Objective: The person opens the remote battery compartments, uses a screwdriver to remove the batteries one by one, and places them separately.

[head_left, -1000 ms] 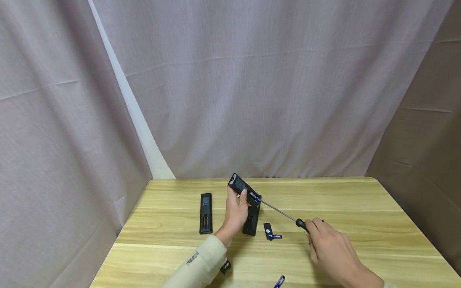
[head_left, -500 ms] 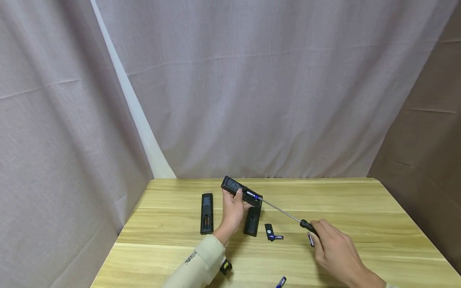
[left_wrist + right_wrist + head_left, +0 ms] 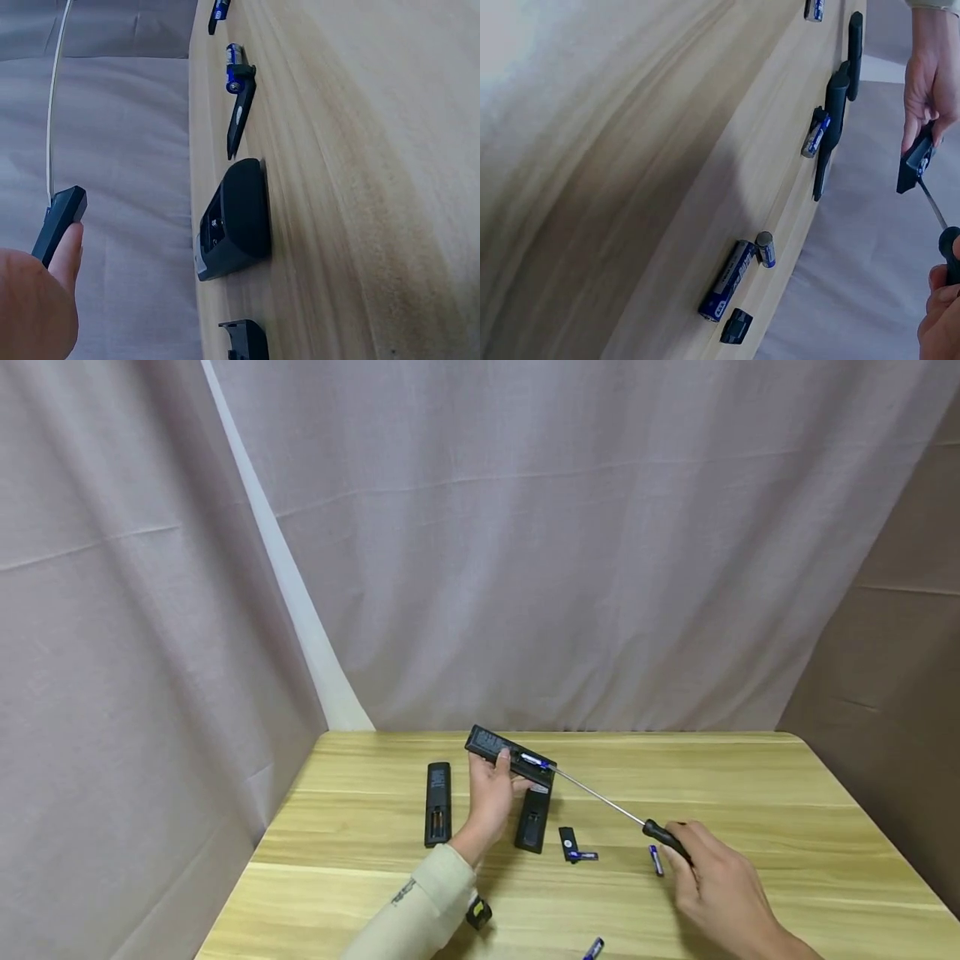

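Note:
My left hand (image 3: pixel 491 797) grips a black remote control (image 3: pixel 487 742) above the table, thumb on its back. The remote's battery compartment is uncovered, and a blue-and-white battery (image 3: pixel 534 761) lies in it. In my right hand (image 3: pixel 723 889) is a screwdriver (image 3: pixel 663 839), held by its black handle. Its long metal shaft (image 3: pixel 51 112) reaches the remote, the tip at the battery's right end; whether it touches battery or contact is too small to tell. The right wrist view shows the left hand (image 3: pixel 930 97) pinching the remote (image 3: pixel 911 169) from the side.
Two more remotes, one left (image 3: pixel 438 810) and one under the held remote (image 3: pixel 532 827), lie with compartments uncovered. A black cover (image 3: pixel 567 842) has a battery (image 3: pixel 585 856) against it. Loose batteries (image 3: pixel 656 860) lie right and in front (image 3: pixel 594 948). A black-and-yellow piece (image 3: pixel 478 912) sits beside the left sleeve.
The held remote has turned to lie flatter, its far end lower and further left. My right hand has drawn slightly right and down, uncovering a battery; the screwdriver tip stays at the compartment.

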Tool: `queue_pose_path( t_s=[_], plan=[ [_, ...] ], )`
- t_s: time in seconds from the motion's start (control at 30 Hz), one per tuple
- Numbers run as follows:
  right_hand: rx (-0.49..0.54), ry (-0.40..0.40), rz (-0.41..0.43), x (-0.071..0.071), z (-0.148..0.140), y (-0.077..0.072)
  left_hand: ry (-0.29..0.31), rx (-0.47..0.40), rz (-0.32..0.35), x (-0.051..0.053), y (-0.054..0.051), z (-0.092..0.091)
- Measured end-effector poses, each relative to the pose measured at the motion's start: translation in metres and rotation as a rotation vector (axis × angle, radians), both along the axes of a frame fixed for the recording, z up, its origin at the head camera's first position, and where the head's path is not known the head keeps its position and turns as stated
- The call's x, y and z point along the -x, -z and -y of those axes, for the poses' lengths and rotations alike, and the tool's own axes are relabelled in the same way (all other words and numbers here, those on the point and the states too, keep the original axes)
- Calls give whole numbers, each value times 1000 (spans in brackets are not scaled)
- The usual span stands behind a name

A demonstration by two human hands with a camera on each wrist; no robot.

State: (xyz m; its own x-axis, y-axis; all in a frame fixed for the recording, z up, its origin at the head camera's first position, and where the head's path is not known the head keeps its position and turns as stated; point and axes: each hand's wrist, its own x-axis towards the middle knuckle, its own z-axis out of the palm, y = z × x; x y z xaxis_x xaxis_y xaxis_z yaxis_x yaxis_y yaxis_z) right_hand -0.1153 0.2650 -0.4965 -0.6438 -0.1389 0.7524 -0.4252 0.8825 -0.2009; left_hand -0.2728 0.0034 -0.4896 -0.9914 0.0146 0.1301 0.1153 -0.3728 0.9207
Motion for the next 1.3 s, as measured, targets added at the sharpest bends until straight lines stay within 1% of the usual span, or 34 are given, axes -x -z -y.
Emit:
queue_pose_path(
  t_s=[0.13, 0.27, 0.4, 0.47, 0.67, 0.77, 0.87, 1.03, 1.1, 1.17, 1.3],
  plan=[
    [-1, -5, -13, -1, -1, 3, -13, 4, 14, 0, 0, -2],
    [25, -14, -19, -4, 0, 5, -4, 13, 14, 0, 4, -2],
    [30, -13, -18, -4, 1, 3, 6, 6, 10, -3, 7, -3],
    [25, -11, -17, -4, 2, 2, 7, 8, 3, -4, 8, -3],
    [17, 2, -11, -5, 1, 1, 8, 47, -3, -4, 8, -3],
    [15, 20, 19, -9, -1, 4, 14, 67, -2, -4, 11, -5],
    [15, 64, 76, -16, -3, 12, 41, 93, 15, -7, 16, -9],
    [28, 155, 219, -28, -5, 27, 98, 192, 11, -15, 21, -15],
    [36, 167, 255, -30, -6, 30, 99, 232, -3, -17, 22, -16],
    [42, 165, 259, -31, -6, 31, 95, 254, -9, -17, 22, -17],
    [51, 154, 233, -31, -8, 32, 83, 311, -12, -17, 21, -18]
  ],
)
